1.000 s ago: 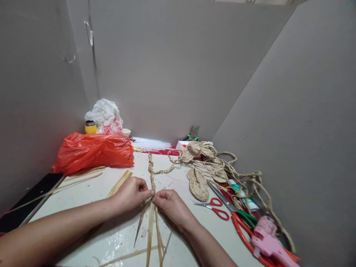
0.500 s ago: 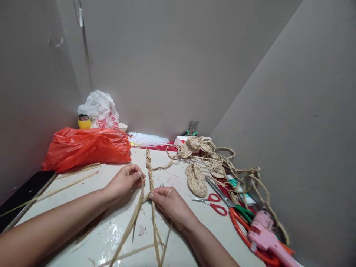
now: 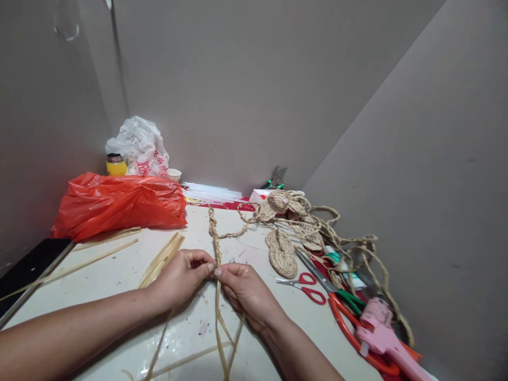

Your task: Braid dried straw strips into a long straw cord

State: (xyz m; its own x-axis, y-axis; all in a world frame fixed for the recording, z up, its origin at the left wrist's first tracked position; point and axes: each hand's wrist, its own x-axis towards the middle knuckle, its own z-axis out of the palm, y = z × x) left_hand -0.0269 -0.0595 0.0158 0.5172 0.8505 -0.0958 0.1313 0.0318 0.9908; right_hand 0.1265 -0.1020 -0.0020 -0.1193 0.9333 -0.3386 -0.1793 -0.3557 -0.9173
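Note:
A braided straw cord runs down the middle of the white table, its loose flat strands trailing toward me. My left hand pinches at the lower end of the braid, thumb and index finger closed on it from the left. From the right, my right hand pinches the same spot, its thumb tip touching or nearly touching my left one. Under and beyond my left wrist lies a bundle of pale straw strips. Exactly which strand each hand grips is hidden by the fingers.
At right lie coiled braided pieces, small red-handled scissors, larger scissors and a pink glue gun. A red plastic bag sits back left, near a black phone-like slab. Clear glue sticks lie behind.
My left hand has moved right and slightly down to the braid, meeting my right hand. The strand it held out to the left has come in with it. The straw bundle is now uncovered.

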